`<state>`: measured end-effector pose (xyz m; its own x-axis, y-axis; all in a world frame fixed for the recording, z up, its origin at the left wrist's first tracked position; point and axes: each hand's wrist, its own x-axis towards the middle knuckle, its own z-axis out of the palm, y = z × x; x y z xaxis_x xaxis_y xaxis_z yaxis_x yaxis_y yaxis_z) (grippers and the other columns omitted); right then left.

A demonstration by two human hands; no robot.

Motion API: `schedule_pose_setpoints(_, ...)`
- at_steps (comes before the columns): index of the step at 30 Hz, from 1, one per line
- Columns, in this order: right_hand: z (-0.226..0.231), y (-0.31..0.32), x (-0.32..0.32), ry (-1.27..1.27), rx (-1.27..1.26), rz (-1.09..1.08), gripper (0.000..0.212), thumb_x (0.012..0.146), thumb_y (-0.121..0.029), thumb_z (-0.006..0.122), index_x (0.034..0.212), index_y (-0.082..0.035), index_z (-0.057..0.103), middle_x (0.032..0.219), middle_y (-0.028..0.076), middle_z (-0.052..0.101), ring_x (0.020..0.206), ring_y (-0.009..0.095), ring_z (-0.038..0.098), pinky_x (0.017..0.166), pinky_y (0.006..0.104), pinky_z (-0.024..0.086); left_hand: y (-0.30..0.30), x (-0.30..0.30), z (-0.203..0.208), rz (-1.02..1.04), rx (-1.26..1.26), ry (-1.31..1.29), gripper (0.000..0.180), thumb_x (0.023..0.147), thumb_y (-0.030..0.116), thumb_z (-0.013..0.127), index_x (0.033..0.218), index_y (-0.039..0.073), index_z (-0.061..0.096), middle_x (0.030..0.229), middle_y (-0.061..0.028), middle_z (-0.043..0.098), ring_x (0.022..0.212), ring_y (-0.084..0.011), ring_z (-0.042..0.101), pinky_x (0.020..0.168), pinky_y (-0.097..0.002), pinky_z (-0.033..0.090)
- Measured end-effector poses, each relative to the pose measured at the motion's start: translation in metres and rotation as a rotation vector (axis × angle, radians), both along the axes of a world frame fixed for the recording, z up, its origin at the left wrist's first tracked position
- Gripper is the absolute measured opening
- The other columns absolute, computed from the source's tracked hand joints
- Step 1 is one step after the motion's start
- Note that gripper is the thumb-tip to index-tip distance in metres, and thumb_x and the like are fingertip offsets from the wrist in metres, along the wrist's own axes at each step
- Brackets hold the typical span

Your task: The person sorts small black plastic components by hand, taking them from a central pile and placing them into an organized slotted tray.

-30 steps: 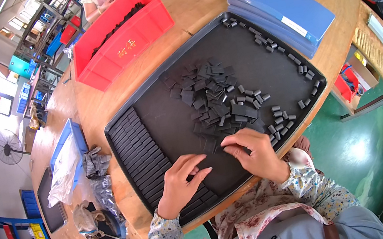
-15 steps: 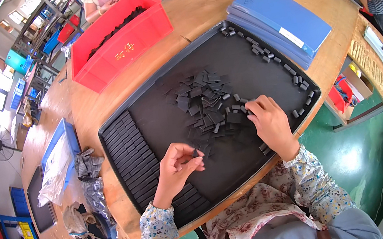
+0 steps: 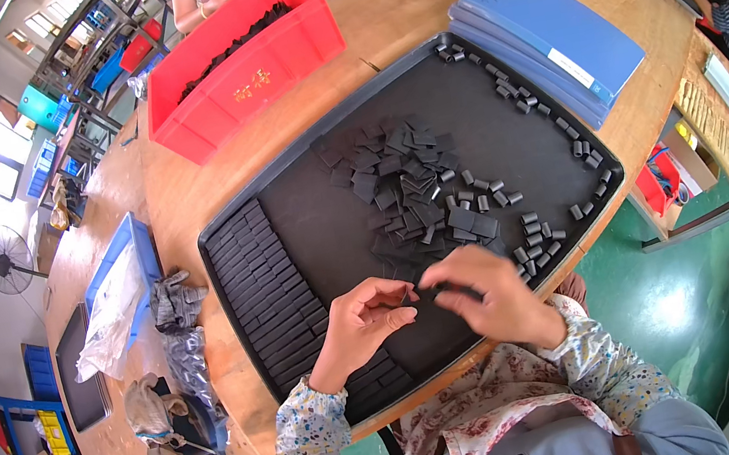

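Your right hand (image 3: 492,298) has swung leftward; your left hand (image 3: 360,327) pinches a small, flat black piece (image 3: 408,298) in a narrow grip, just left of the right hand. Blur hides the right grip's hold and the piece's long axis.

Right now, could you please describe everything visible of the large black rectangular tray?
The large black rectangular tray, seemingly plastic, has a low rim. It lies flat on the brown wooden table, slanted in view. Rows of black pieces line its left end, a heap of flat black pieces lies centrally, and small black cylinders sit toward the right. The left hand and right hand hover above its near side.
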<state>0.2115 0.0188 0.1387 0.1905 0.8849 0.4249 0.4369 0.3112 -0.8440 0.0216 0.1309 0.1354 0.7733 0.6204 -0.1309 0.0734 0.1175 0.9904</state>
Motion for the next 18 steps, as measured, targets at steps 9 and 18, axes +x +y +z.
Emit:
schedule_pose_setpoints(9, -0.009, -0.001, -0.012, 0.332, -0.153, 0.028, 0.027, 0.085, 0.002, 0.07, 0.11, -0.002, 0.062, 0.096, 0.006, 0.066, 0.085, 0.012, 0.065, 0.08, 0.0276, 0.053, 0.005, -0.013, 0.008, -0.109, 0.126, 0.13, 0.021, 0.084, 0.004, 0.078, 0.1, -0.004, 0.068, 0.094, -0.0088, 0.071, 0.082, -0.0117, 0.068, 0.074, -0.0252, 0.058)
schedule_pose_setpoints(18, -0.023, 0.002, -0.018, 0.777, -0.267, 0.204, 0.018, 0.093, -0.002, 0.068, 0.108, -0.003, 0.058, 0.105, 0.004, 0.065, 0.096, 0.009, 0.063, 0.087, 0.0253, 0.052, 0.001, -0.01, 0.004, -0.114, 0.254, 0.142, 0.016, 0.083, -0.004, 0.074, 0.097, -0.006, 0.067, 0.087, -0.0092, 0.071, 0.079, -0.0129, 0.071, 0.07, -0.0247, 0.059)
